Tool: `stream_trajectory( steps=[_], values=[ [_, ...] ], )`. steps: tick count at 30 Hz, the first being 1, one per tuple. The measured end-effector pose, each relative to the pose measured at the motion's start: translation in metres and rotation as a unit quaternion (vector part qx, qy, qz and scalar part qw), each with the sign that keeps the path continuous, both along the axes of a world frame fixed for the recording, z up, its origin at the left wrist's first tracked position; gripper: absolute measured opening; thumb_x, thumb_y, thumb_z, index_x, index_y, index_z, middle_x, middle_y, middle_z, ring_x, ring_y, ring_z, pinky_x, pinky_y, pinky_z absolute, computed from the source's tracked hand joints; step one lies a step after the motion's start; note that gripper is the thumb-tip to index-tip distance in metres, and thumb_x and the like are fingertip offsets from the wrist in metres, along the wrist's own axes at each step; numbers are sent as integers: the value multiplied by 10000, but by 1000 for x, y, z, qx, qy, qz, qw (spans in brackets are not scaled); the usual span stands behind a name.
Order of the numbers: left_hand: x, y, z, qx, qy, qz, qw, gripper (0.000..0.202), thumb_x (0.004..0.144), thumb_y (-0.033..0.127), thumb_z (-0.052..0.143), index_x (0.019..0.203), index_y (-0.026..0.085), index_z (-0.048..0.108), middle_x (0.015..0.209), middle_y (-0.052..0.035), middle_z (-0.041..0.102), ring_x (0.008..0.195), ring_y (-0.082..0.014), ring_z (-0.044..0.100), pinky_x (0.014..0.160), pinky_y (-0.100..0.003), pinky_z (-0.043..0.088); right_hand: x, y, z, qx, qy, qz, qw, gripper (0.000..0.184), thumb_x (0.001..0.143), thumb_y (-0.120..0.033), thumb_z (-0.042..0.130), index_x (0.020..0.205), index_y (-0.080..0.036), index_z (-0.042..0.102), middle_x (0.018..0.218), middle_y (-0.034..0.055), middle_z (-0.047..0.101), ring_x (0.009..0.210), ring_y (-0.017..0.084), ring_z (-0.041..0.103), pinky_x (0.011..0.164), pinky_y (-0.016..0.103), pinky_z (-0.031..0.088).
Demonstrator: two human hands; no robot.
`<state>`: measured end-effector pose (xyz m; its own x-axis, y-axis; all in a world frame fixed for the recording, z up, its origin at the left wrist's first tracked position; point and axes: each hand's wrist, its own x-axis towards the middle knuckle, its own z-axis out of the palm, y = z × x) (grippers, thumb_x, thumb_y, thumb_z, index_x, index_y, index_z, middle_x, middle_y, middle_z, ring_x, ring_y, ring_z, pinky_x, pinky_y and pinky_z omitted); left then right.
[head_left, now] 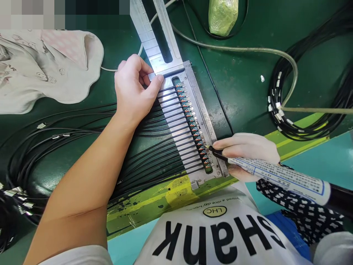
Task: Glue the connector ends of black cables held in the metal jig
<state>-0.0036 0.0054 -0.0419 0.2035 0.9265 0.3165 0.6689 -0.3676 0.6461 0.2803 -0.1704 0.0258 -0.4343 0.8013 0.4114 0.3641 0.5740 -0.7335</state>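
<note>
In the head view, the left hand (135, 88) sits at the top of an aluminium wiring jig (202, 106), its fingers curled closed on the slotted clamp bar (169, 40), while the right hand (245, 151), at centre right, pinches a paper-wrapped marker (275, 175), its tip at the lower end of a row of small connectors (190, 117) (their markings are too small to read). The thin black cables (143, 158) fanning toward the lower left look light and limp, so they are best taken near the connectors; the slim, stiff marker is best held low on its barrel, and a coil of cable (284, 110) lies at upper right.
</note>
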Motion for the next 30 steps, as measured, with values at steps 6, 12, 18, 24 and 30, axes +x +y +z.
stream_trajectory(
  steps=[6,12,18,24,30],
  values=[
    [-1,0,-3,5,-9,-3,1000,244,794,318,788,832,247,558,719,18,526,736,-178,557,771,-401,403,5,-8,2,11,52,-17,998,195,859,-259,650,1047,-213,678,1082,96,781,864,223,772,737,350,661],
    [-1,-1,-4,6,-11,-4,1000,242,795,175,786,854,199,553,739,41,486,739,-138,546,801,-337,421,3,-11,2,-15,1,-9,1000,179,848,-233,651,1025,-226,674,1053,86,785,859,204,770,690,328,643],
    [-1,1,-5,26,-5,-9,1000,253,766,138,791,836,189,553,727,47,494,691,-118,514,779,-323,422,1,-9,1,-25,2,0,1000,169,835,-230,672,990,-165,672,1053,125,777,903,203,770,739,314,640],
    [0,1,-3,15,-18,-8,1000,326,795,386,799,826,197,536,741,23,498,724,-138,532,775,-338,403,2,-7,1,-25,-2,6,1000,224,829,-249,687,1049,-220,652,1063,106,777,906,207,771,761,306,648],
    [1,-7,15,-66,-14,-19,998,285,852,532,643,740,296,532,719,-63,529,913,-257,624,679,-410,358,2,-8,2,-20,-4,-2,1000,172,873,-276,653,1030,-207,647,1044,106,781,901,193,771,742,303,639]
  ],
)
